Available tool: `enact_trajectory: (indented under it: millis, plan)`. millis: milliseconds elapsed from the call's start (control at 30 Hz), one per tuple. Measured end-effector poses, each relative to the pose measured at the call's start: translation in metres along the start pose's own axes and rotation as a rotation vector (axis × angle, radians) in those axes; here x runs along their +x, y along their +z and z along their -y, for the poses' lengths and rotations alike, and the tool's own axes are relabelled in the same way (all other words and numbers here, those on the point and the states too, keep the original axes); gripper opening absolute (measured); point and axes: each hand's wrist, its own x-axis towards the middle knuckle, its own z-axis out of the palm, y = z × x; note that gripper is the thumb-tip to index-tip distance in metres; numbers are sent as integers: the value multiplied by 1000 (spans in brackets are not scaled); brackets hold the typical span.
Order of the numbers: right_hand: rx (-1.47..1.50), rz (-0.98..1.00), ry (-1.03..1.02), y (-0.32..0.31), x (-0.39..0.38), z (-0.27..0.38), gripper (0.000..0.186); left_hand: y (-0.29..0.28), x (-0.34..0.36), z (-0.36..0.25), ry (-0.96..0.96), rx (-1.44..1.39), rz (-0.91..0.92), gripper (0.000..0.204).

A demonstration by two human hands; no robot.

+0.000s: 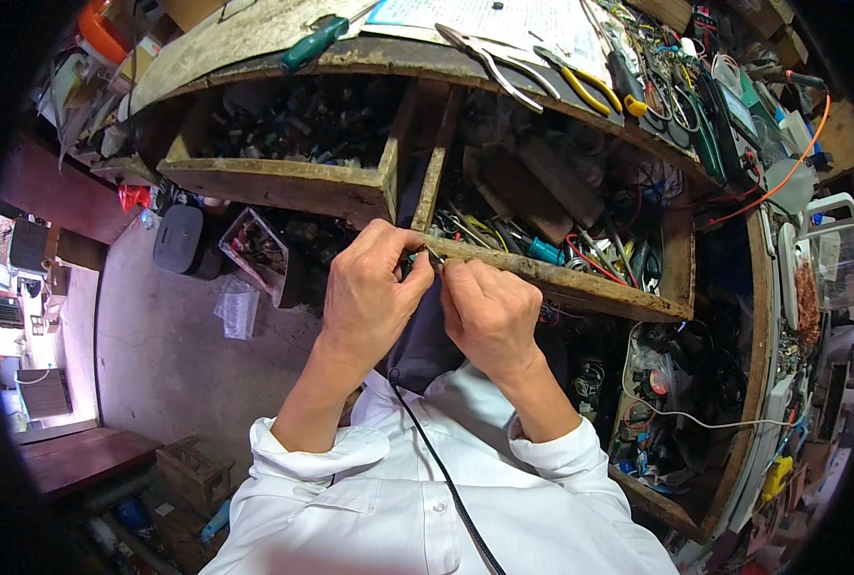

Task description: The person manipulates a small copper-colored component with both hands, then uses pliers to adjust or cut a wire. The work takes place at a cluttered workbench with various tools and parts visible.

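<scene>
My left hand (373,285) and my right hand (493,309) meet in front of the drawer edge, fingertips nearly touching. Both are closed in a pinch around a small, thin, dark piece (433,255) that bridges the gap between them. Most of it is covered by my fingers, and its kind cannot be made out. Just behind my hands is an open wooden drawer (580,283) full of hand tools and wires, among them a teal-handled tool (545,251). A black cord (433,455) runs down over my white shirt.
On the bench (226,59) lie a green-handled screwdriver (315,44), pliers (497,67) and yellow-handled cutters (585,86). A second open drawer (283,182) holds small dark parts. Lower right is a cluttered bin (652,498); a small box (254,251) stands at left.
</scene>
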Motion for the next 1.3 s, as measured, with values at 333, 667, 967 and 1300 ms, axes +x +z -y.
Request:
enact_trajectory:
  millis: [333, 667, 967, 1300]
  plan:
    - [131, -53, 48, 3, -5, -5, 17, 1, 0, 2, 35, 15, -11, 14]
    - [144, -56, 96, 3, -5, -3, 17, -1, 1, 1, 21, 11, 10, 14]
    - [163, -53, 82, 2, -3, -4, 17, 0, 0, 2, 46, 20, 6, 14]
    - [118, -43, 94, 3, -3, 3, 19, -1, 0, 0, 26, 22, 19, 13]
